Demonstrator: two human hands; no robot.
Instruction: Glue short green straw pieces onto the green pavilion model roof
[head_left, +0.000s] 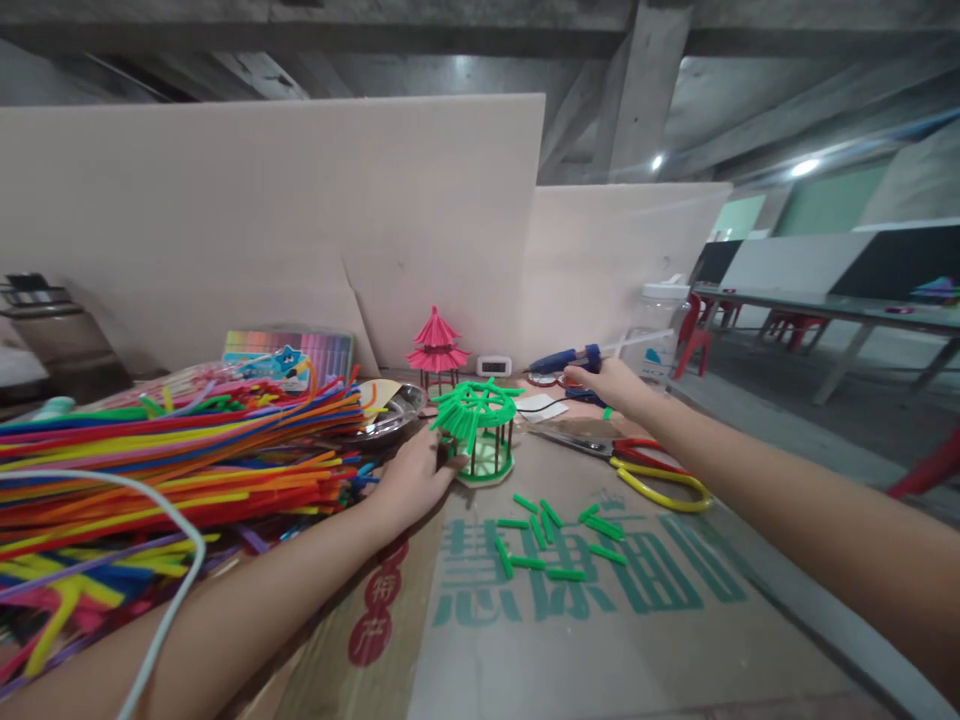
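Observation:
My left hand [416, 478] is closed on the left side of a small pavilion model [480, 430]. The model has a green roof of pipe-cleaner pieces, brown posts and a pale base edged in green. Its roof is covered with strips on the left, while the right part shows open spokes. Out to the right, my right hand [606, 385] grips a blue hot glue gun [564, 360] with a glue stick poking from its rear. Several short green pipe-cleaner pieces [540, 525] lie scattered on the cardboard in front of the model.
Scissors [652, 465] with red and yellow handles lie below my right arm. Bundles of coloured pipe cleaners [180, 450] fill the left side. Behind stand a pink pagoda model [436, 345], a small digital clock [494, 366] and a clear bottle [656, 325].

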